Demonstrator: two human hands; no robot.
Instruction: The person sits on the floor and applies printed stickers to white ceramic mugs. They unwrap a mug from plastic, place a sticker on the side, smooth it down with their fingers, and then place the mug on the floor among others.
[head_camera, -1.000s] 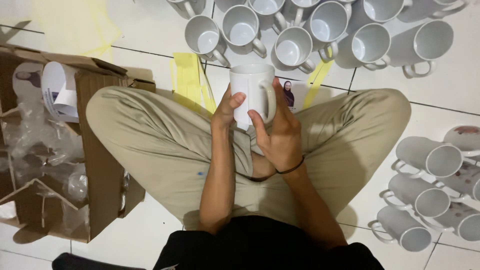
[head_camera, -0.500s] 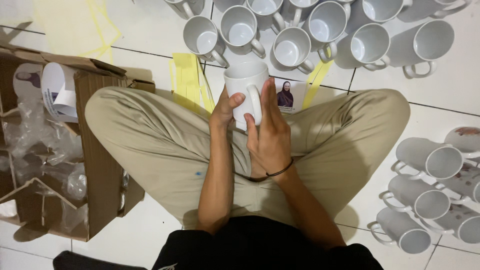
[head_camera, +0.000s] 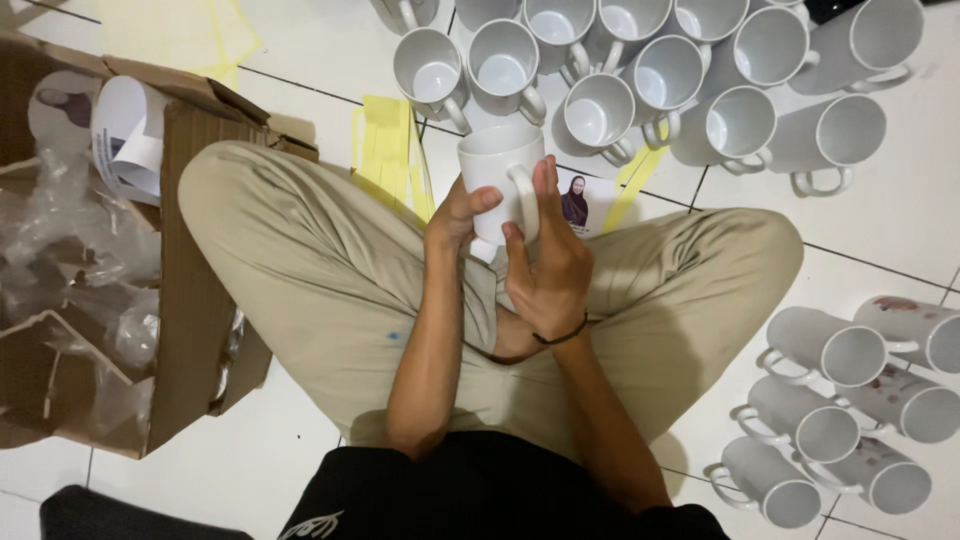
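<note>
I sit cross-legged on a white tiled floor and hold a plain white mug (head_camera: 495, 170) above my lap with both hands. My left hand (head_camera: 458, 212) grips its left side, thumb on the wall. My right hand (head_camera: 548, 255) wraps the right side next to the handle, which faces me; a black band circles that wrist. Just beyond the mug, a small printed photo sheet (head_camera: 583, 203) lies on the floor, partly covered by my right hand.
Several white mugs (head_camera: 620, 60) stand clustered on the floor ahead. More mugs (head_camera: 850, 400) lie on their sides at right. An open cardboard box (head_camera: 190, 280) with plastic wrap and a printed mug sits at left. Yellow paper strips (head_camera: 385, 150) lie near my left knee.
The mug has been turned in my hands so its handle now faces me, and my right hand has shifted round to the handle side.
</note>
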